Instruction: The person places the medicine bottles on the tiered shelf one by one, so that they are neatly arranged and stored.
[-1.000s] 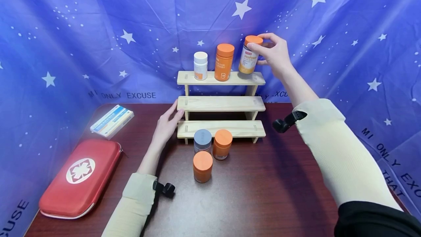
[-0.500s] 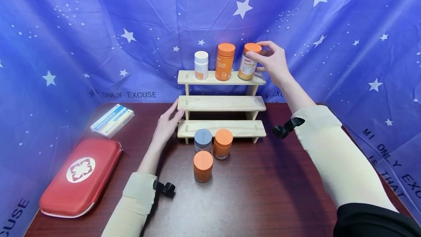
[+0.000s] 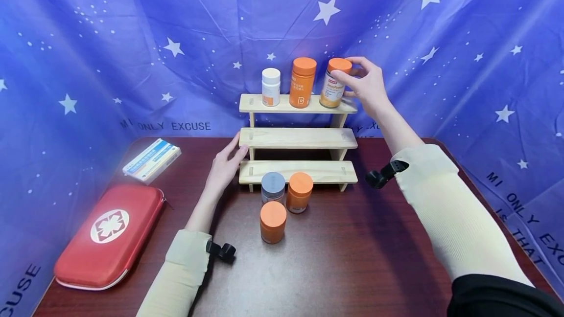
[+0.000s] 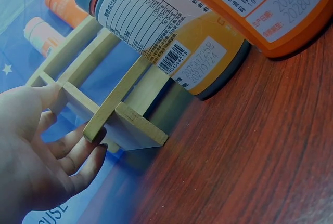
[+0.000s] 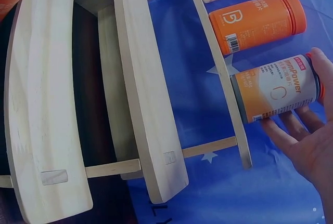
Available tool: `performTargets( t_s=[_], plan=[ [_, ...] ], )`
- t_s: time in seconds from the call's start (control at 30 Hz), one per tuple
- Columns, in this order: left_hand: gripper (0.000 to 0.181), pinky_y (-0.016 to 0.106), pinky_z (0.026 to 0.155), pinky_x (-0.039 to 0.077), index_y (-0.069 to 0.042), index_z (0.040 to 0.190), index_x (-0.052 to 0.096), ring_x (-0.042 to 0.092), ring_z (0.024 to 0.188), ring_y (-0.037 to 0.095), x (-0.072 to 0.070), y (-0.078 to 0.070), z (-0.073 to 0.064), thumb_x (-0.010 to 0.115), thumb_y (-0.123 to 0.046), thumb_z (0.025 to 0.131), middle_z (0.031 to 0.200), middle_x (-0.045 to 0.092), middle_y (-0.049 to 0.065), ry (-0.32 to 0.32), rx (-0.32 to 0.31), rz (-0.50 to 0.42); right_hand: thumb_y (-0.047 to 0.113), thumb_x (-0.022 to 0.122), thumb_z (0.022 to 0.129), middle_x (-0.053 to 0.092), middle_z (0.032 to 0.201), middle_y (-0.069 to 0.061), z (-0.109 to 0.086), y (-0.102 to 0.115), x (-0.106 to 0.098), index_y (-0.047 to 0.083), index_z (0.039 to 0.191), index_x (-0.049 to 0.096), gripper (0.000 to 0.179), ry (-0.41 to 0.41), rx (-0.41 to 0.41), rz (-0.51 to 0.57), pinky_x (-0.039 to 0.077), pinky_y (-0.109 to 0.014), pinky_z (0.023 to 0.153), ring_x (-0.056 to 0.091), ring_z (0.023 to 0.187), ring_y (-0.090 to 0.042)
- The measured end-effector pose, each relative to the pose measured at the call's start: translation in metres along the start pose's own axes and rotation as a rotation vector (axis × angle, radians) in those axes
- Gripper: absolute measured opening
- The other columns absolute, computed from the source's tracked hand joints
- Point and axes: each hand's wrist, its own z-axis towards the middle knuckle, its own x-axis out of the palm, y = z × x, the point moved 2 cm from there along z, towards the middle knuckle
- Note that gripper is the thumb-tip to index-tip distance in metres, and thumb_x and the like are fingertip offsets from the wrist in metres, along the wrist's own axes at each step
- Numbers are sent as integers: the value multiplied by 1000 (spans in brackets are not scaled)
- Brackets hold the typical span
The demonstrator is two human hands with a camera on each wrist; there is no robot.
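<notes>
My right hand (image 3: 367,87) grips an orange-capped supplement bottle (image 3: 331,91) with a white and yellow label, thumb in front and fingers at its far side. The bottle stands upright at the right end of the top tier of a three-tier wooden display rack (image 3: 297,137). In the right wrist view the bottle's base (image 5: 242,99) meets the tier's board. My left hand (image 3: 223,168) touches the rack's left end at the middle tier, fingers loosely bent. Left of the held bottle stand an orange bottle (image 3: 302,84) and a small white bottle (image 3: 270,89).
In front of the rack stand a grey-capped bottle (image 3: 273,185) and two orange-capped bottles, one at the right (image 3: 300,192) and one nearest (image 3: 272,221). A red first-aid case (image 3: 110,238) and a medicine box (image 3: 152,160) lie left. A starry blue curtain (image 3: 198,62) hangs behind.
My right hand has lowered the bottle from just above the top tier onto its board and still grips it. My left hand stays at the rack's left end.
</notes>
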Motion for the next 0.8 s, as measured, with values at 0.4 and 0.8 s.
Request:
performTargets(
  t_s=[0.4, 0.8],
  plan=[
    [65, 54, 122, 39, -44, 159, 34, 36, 154, 29, 0, -1, 0, 53, -64, 100, 168, 33, 0, 5, -5, -9, 18, 84, 87, 68, 112, 4, 1, -8, -2, 20, 135, 63, 53, 36, -37, 41, 62, -23, 69, 65, 107, -15],
    [66, 54, 118, 44, -43, 159, 33, 40, 151, 29, 0, -1, 0, 53, -63, 100, 169, 32, -1, 11, -7, -12, 17, 83, 88, 70, 116, 5, -3, -9, -3, 20, 138, 63, 54, 54, -58, 54, 63, -23, 72, 65, 111, -14]
  ],
)
